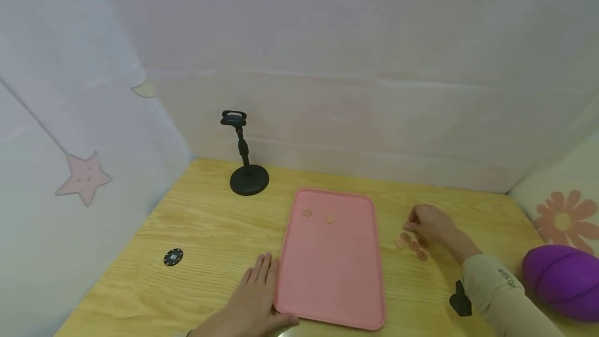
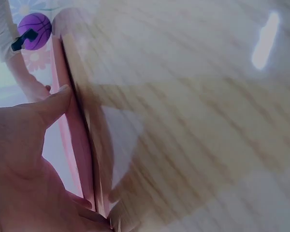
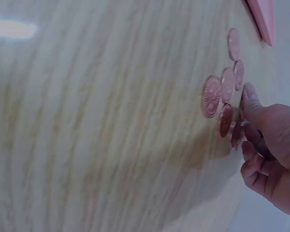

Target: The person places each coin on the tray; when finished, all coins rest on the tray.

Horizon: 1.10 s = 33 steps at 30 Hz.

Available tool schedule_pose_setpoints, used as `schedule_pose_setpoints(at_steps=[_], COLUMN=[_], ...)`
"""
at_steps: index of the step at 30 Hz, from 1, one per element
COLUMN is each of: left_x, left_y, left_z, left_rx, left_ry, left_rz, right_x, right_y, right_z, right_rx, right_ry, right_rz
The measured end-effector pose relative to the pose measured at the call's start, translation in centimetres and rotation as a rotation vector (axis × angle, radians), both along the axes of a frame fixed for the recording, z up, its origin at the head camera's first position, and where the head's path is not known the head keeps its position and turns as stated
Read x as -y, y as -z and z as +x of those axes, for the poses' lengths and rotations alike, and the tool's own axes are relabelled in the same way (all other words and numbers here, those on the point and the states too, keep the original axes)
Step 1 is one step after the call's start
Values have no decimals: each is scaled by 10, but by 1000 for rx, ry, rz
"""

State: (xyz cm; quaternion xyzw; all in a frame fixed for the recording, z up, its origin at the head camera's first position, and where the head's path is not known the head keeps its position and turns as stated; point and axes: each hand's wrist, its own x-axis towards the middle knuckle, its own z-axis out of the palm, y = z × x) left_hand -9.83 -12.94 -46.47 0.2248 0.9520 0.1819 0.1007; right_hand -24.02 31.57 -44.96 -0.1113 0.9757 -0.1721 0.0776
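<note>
Flat on the wood, my left hand (image 1: 252, 295) has its straight fingers along the left side of a pink tray (image 1: 329, 274) and its thumb at the near corner. In the left wrist view, its thumb (image 2: 58, 104) touches the tray's rim (image 2: 77, 145). Two copper coins (image 1: 329, 219) lie apart in the tray's far part. To the tray's right, my right hand (image 1: 432, 225) pinches a copper coin (image 3: 241, 107), seen edge-on at the thumb tip. Several more copper coins (image 3: 211, 96) lie in a loose cluster on the table right under that hand.
A black stand (image 1: 249, 180) with a round base is at the back, left of the tray. One black poker chip (image 1: 173, 257) lies at the left. At the right edge are a purple ball (image 1: 563, 282) and a small black object (image 1: 460, 300) by the right sleeve.
</note>
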Motion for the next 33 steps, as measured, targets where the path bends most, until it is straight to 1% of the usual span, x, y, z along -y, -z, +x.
schedule_pose_setpoints(at_steps=[2, 5, 9, 15, 20, 22, 24, 28, 29, 31, 33], left_x=[0, 0, 1, 2, 1, 1, 0, -1, -2, -1, -1], left_y=[-2, -5, -9, -9, -10, -10, -11, -12, -12, -12, -12], left_z=[-1, 0, 1, 1, 0, 0, 0, 0, 0, 0, 0], left_rx=[33, 57, 61, 72, 60, 59, 62, 47, 42, 35, 33], left_ry=[-4, -7, -3, -2, 5, 11, 15, 26, 28, 31, 31], left_rz=[13, 26, 28, 11, -6, -9, -13, -23, -26, -25, -24], right_x=[1, 0, 1, 7, 8, 10, 17, 42, 49, 63, 75], right_y=[2, 7, 12, 11, 6, 2, -3, -11, -12, -14, -12], right_z=[0, 0, 2, 5, 0, -4, -9, -18, -21, -24, -27], right_rx=[-23, -59, -81, -62, -34, -34, -54, -101, -117, -117, -110], right_ry=[29, 59, 74, 63, 47, 27, 9, -4, -14, -28, -51], right_rz=[25, 46, 45, 41, 22, -16, -67, -205, -220, -243, -230])
